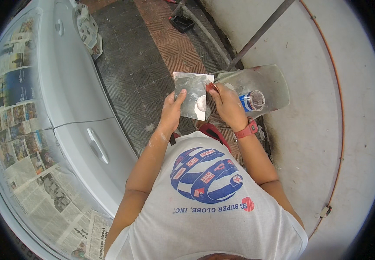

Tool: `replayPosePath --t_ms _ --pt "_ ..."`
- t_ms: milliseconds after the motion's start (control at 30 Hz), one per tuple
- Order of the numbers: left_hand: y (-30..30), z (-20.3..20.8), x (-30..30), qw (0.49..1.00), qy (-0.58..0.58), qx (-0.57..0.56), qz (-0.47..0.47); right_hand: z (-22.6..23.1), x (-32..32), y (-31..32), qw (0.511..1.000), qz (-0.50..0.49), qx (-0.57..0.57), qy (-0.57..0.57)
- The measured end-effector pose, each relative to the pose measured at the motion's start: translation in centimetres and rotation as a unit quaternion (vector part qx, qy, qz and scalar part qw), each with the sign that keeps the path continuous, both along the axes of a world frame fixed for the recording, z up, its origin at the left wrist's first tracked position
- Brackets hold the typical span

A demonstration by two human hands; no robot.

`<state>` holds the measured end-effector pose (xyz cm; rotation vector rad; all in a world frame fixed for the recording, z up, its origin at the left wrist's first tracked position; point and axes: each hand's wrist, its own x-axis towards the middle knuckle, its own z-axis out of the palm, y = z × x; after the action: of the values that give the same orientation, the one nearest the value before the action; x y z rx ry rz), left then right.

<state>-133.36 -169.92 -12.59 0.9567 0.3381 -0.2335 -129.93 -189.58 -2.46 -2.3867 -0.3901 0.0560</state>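
Observation:
My left hand [171, 110] grips a flat rectangular board [188, 89] by its left edge, thumb on top. The board's face is grey and smeared, with white edges and a white dab of paste [201, 103] near the right side. At the upper right corner, my right hand [231, 107] pinches a small reddish-brown spreader [210, 87] against the board. Its far edge looks coated with pale residue. Part of the spreader is hidden under my fingers. A red watch [246, 129] is on my right wrist.
A light grey car body [81, 86] runs along my left, its windows covered with newspaper [18, 147]. By my right hand, a blue-and-white can [253, 101] stands on a pale translucent surface [277, 89]. A metal pole [261, 34] slants before the white wall [308, 143], where an orange cable [341, 112] hangs.

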Motion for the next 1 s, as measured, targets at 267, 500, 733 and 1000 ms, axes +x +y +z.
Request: replayPosePath --t_ms 267,500,733,1000 --pt "-0.2 0.9 0.3 1.000 0.005 0.025 -0.005 0.2 0.5 -0.1 0.999 0.009 -0.013 0.032" --pt "-0.3 0.8 0.7 1.000 0.004 0.027 -0.011 -0.2 0.9 -0.1 1.000 0.011 -0.001 0.015" --pt "-0.4 0.5 1.0 0.999 0.001 0.040 -0.030 0.4 1.1 -0.1 0.999 0.011 -0.031 0.016" --pt "-0.5 1.1 1.2 0.999 -0.006 0.022 -0.036 0.0 1.8 -0.7 0.998 0.022 -0.048 0.036"
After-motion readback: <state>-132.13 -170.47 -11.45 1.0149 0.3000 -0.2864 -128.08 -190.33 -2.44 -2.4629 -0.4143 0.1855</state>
